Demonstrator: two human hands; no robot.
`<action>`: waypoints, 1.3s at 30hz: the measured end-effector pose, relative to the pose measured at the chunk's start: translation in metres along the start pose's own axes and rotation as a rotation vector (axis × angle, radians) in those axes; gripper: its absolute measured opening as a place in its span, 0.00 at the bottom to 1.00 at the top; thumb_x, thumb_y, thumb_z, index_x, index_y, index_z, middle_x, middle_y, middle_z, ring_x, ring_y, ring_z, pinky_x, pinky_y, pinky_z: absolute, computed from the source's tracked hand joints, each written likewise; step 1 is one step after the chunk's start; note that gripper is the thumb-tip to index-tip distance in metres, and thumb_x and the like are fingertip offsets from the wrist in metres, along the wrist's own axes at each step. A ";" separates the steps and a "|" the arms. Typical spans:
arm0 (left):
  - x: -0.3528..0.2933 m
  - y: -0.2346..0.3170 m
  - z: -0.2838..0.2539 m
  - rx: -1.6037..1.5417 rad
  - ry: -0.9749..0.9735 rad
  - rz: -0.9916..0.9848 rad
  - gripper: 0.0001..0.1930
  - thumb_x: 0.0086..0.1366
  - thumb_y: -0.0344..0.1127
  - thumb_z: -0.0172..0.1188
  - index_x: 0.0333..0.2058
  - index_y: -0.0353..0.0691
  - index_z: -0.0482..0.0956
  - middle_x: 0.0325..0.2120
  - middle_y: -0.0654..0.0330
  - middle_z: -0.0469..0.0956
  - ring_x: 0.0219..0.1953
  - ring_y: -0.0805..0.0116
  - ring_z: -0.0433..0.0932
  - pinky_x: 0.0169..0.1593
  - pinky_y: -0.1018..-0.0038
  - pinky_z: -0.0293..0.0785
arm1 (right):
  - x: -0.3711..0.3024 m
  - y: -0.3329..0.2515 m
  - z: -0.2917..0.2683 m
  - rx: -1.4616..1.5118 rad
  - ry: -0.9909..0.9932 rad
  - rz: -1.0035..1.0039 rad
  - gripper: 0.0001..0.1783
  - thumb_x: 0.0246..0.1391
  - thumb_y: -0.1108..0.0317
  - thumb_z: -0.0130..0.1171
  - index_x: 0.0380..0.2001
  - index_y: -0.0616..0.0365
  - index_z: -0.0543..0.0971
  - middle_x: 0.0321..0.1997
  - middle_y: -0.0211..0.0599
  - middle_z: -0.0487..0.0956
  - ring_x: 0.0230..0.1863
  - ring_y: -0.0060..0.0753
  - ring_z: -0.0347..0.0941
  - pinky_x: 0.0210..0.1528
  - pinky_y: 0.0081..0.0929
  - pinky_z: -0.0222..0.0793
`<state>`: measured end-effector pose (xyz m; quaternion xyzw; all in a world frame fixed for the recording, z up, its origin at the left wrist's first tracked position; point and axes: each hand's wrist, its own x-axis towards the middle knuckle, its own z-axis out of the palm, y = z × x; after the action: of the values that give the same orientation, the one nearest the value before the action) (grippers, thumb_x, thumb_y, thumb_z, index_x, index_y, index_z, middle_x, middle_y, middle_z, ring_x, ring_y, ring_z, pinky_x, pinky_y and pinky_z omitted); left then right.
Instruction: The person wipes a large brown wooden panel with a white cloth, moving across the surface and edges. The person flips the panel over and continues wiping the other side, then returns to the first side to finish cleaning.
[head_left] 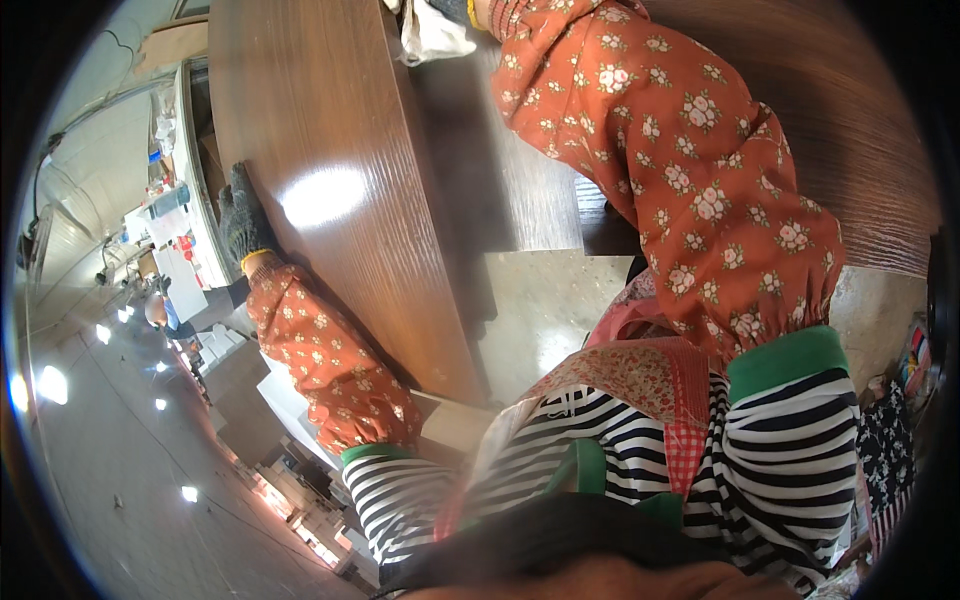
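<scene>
My left hand, in a dark grey glove, lies at the left edge of a brown wood-grain panel. Its fingers are stretched out along that edge, and it holds nothing that I can see. At the top of the view my right hand, gloved too, is mostly cut off by the picture's rim. A bunched white cloth hangs from it against the panel's right edge. Both forearms wear orange flowered sleeves. The panel shows a bright light reflection in its middle.
Another brown wood-grain surface lies on the right beyond my right arm. Between the two, a lower greyish board sits above the pale floor. Far left, a person is in the workshop among white tables and cartons.
</scene>
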<state>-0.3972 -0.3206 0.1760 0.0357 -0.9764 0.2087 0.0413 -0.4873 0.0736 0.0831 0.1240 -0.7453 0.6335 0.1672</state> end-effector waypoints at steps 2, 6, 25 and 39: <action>0.007 -0.003 0.005 -0.117 -0.031 -0.199 0.24 0.77 0.44 0.35 0.66 0.45 0.64 0.62 0.49 0.70 0.64 0.52 0.67 0.66 0.65 0.63 | -0.006 0.007 0.006 -0.027 -0.039 0.020 0.16 0.64 0.57 0.43 0.45 0.56 0.73 0.39 0.44 0.75 0.40 0.42 0.73 0.44 0.47 0.67; 0.015 -0.022 0.018 -0.074 -0.025 -0.189 0.25 0.73 0.38 0.39 0.68 0.57 0.60 0.58 0.44 0.71 0.59 0.44 0.71 0.59 0.57 0.70 | -0.041 0.005 0.016 -0.133 -0.085 -0.070 0.19 0.65 0.58 0.42 0.51 0.56 0.73 0.43 0.45 0.77 0.45 0.41 0.74 0.48 0.45 0.69; 0.015 -0.003 0.004 -0.324 -0.024 -0.352 0.46 0.63 0.73 0.41 0.60 0.34 0.72 0.60 0.41 0.71 0.63 0.42 0.67 0.65 0.55 0.61 | -0.218 -0.152 -0.038 -0.168 -0.884 0.134 0.34 0.67 0.39 0.35 0.46 0.57 0.79 0.32 0.48 0.82 0.37 0.50 0.81 0.45 0.42 0.75; 0.004 0.034 -0.031 -0.317 -0.028 -0.501 0.44 0.61 0.75 0.42 0.59 0.41 0.74 0.55 0.41 0.75 0.59 0.40 0.72 0.61 0.53 0.65 | -0.075 -0.101 -0.067 -0.289 -0.652 0.119 0.26 0.69 0.56 0.35 0.65 0.52 0.64 0.37 0.50 0.83 0.41 0.51 0.81 0.47 0.46 0.75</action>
<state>-0.4017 -0.2768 0.1909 0.2718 -0.9581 0.0364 0.0831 -0.3725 0.1212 0.1533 0.2509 -0.8471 0.4574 -0.1007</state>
